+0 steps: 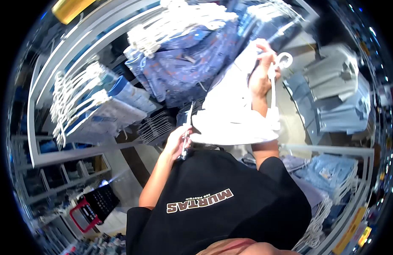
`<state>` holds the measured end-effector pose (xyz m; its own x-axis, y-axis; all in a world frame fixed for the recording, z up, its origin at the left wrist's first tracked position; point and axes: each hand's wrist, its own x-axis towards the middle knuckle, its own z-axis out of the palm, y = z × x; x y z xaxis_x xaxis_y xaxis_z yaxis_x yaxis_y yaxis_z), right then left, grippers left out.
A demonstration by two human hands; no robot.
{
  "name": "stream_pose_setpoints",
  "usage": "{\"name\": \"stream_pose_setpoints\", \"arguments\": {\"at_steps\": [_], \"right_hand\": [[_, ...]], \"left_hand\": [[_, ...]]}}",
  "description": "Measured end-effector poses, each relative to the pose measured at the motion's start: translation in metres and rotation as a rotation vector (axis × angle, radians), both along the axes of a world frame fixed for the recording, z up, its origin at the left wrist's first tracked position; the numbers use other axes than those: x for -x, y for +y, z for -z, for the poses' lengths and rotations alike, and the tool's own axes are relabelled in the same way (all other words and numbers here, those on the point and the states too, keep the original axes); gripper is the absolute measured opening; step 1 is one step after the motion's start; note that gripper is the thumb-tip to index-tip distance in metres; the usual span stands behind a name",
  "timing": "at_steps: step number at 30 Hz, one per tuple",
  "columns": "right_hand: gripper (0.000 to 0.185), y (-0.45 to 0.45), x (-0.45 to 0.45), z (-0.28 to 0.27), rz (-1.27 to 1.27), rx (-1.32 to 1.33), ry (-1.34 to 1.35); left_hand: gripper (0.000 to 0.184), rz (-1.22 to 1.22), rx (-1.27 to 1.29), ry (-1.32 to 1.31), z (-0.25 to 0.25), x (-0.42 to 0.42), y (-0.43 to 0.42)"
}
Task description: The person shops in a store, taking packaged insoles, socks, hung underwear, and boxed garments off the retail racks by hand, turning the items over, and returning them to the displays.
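My right hand [263, 72] is raised at the upper right, its fingers closed around a white garment [226, 100] with a white plastic hanger [273, 87] against it. The hanger's curled end [284, 60] sticks out beyond the fingers. The garment hangs down toward my chest, bright and washed out by the light. My left hand [177, 142] is lower, at the garment's left edge. It pinches a thin, pale, shiny piece [188, 127] whose kind I cannot make out.
A rail of blue patterned garments [183, 63] on white hangers stands ahead. More hung clothes [107, 112] are at left. Folded denim [326, 172] lies at right, and pale shirts [336, 89] are beyond. A black-and-red shopping basket [94, 206] is at lower left.
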<state>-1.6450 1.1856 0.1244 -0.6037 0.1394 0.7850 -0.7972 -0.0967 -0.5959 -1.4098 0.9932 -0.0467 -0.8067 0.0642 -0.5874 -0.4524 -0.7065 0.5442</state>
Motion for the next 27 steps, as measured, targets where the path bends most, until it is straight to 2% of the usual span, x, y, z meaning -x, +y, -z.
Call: {"name": "stream_pose_setpoints", "arguments": {"at_steps": [4, 6, 11, 12, 14, 15, 18, 19, 22, 27], "right_hand": [[0.044, 0.003, -0.021, 0.018, -0.439, 0.456, -0.456], [0.046, 0.004, -0.031, 0.02, -0.536, 0.581, -0.546], [0.053, 0.003, -0.043, 0.028, -0.844, 0.859, -0.709], [0.054, 0.001, -0.044, 0.032, -0.921, 0.927, -0.739], [0.055, -0.007, -0.049, 0.036, -0.911, 1.013, -0.867], [0.055, -0.01, -0.05, 0.042, -0.925, 1.037, -0.896], [0.054, -0.017, -0.051, 0.056, -0.94, 1.079, -0.948], [0.054, -0.018, -0.052, 0.059, -0.939, 1.08, -0.961], [0.054, -0.018, -0.051, 0.067, -0.931, 1.067, -0.979], [0.053, -0.004, -0.041, 0.07, -0.862, 1.069, -0.952]], "left_hand": [[0.029, 0.03, -0.199, -0.043, 0.001, 0.017, 0.013], [0.034, 0.088, -0.181, 0.057, 0.0, 0.024, 0.027], [0.065, 0.199, -0.174, 0.216, -0.003, 0.04, 0.064], [0.06, 0.235, -0.196, 0.266, -0.013, 0.044, 0.07], [0.05, 0.252, -0.266, 0.375, -0.025, 0.047, 0.08], [0.037, 0.229, -0.283, 0.396, -0.031, 0.047, 0.084], [0.036, 0.243, -0.224, 0.407, -0.043, 0.046, 0.083], [0.027, 0.217, -0.248, 0.349, -0.047, 0.045, 0.083], [0.024, 0.297, 0.044, 0.34, -0.032, 0.045, 0.075], [0.02, 0.136, -0.061, 0.22, -0.035, 0.034, 0.065]]}}
